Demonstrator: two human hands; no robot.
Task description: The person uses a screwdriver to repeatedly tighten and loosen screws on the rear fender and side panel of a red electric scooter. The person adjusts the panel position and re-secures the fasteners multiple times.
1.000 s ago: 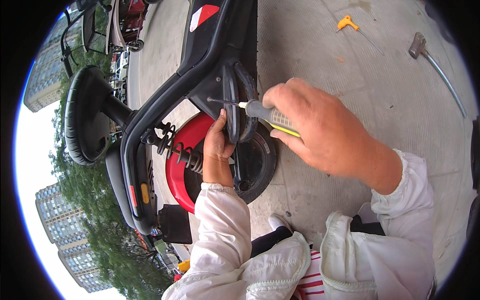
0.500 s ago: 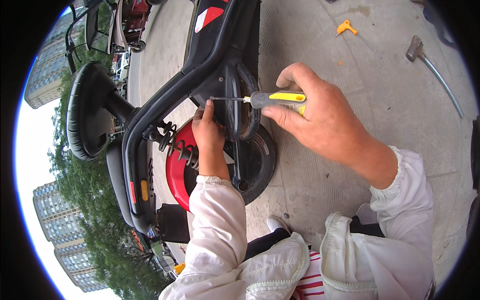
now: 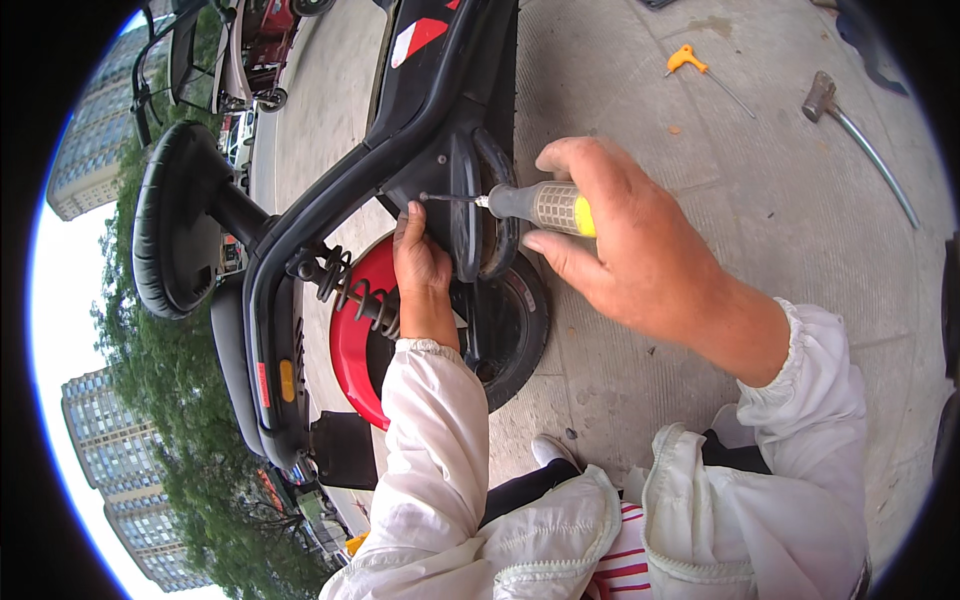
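Note:
My right hand [image 3: 650, 255] curves around the screwdriver [image 3: 555, 206], which has a grey and yellow handle. Its thumb and index finger stand off the handle, whose butt sits by the palm. The thin shaft runs leftward, its tip at a screw on the black side panel [image 3: 437, 172] of an electric scooter. Close below that tip is a raised digit of my left hand [image 3: 422, 270]; the other fingers curl inward, partly hidden, and what they hold does not show. Beside this hand are the coil spring shock [image 3: 355, 297], the red fender [image 3: 350, 345] and the black wheel [image 3: 525, 330].
On the paving to the right lie a yellow-handled hex key [image 3: 688, 58] and a hammer [image 3: 820, 97] with a metal shaft. The scooter's black seat [image 3: 175, 220] juts out at the left. A parked three-wheeler [image 3: 270, 50] stands farther off.
The screwdriver handle has turned, so its grey patterned side now faces up instead of the yellow one. My right thumb and index finger have loosened from it. My left hand stays nearly in place.

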